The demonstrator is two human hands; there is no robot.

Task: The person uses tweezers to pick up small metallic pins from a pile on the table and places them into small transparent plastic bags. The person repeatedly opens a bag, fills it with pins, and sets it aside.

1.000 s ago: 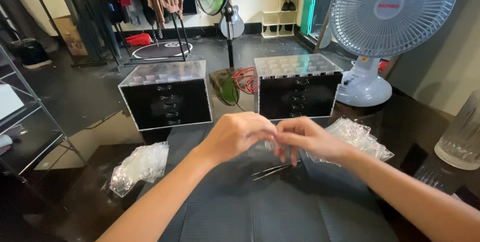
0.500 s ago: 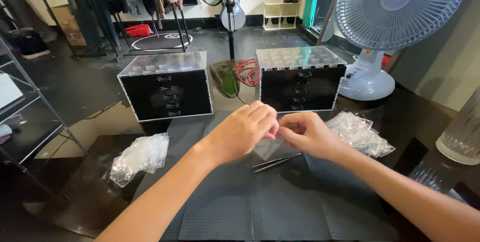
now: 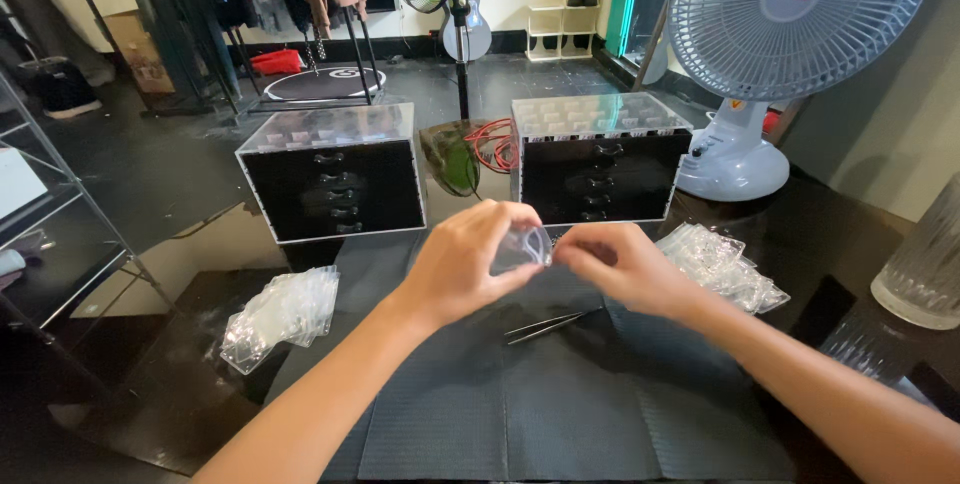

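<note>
**2 hands, 1 tiny clear bag, held above the mat**

Both hands meet over the middle of the dark mat [image 3: 560,414], and the small clear plastic bag [image 3: 522,247] sits right between them, lifted off the surface. The left hand [image 3: 465,264] curls round it, thumb and fingers closed on its left edge; the right hand [image 3: 625,269] pinches the other side, fingertips tight together. Wrists are raised, forearms angling in from the near edge.

The risk, as I judge it: that film looks slick, so a loose pinch could drop it onto the tweezers [image 3: 552,325] lying just below. Too hard a pull might tear it.

2 black drawer boxes [image 3: 335,189] stand along the far edge, with bag piles [image 3: 282,312] at the mat's left and right sides.
</note>
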